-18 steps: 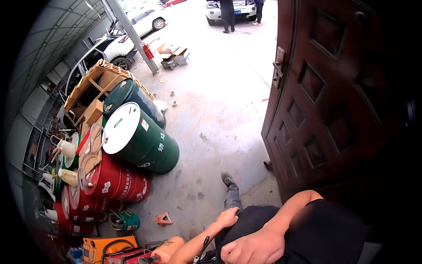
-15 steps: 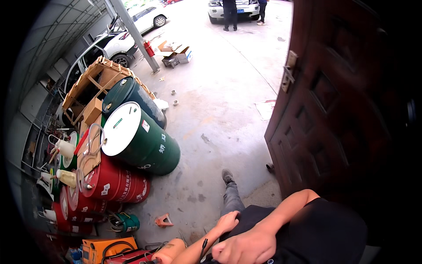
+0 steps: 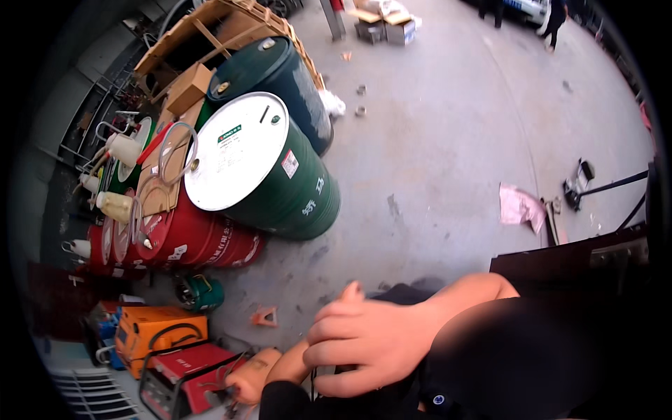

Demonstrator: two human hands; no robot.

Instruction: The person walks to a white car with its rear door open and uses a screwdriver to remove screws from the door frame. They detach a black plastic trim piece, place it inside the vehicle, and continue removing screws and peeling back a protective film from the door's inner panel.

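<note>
My right hand [image 3: 371,339] is in front of my body at the lower middle, back upward and fingers apart. Those fingers lie across my left forearm [image 3: 287,367]; whether they press on it I cannot tell. Nothing shows in that hand. Of my left hand [image 3: 351,292] only a small part sticks out above the right one, and its other fingers are hidden. Left of my arms a green drum with a white lid [image 3: 238,150] stands beside a dark green drum [image 3: 269,77] and several red drums [image 3: 227,241].
An orange machine [image 3: 157,336] and a red machine [image 3: 185,374] stand at lower left, near a green bucket [image 3: 203,292] and an orange stand [image 3: 264,316]. A dark door [image 3: 553,269] is close on the right. A pink sheet [image 3: 519,206] lies beyond it. Two people are far off.
The view has swung, bringing the drums and machines higher and the door lower at right. My right hand, curled before, now has its fingers spread over my left arm, covering most of the left hand.
</note>
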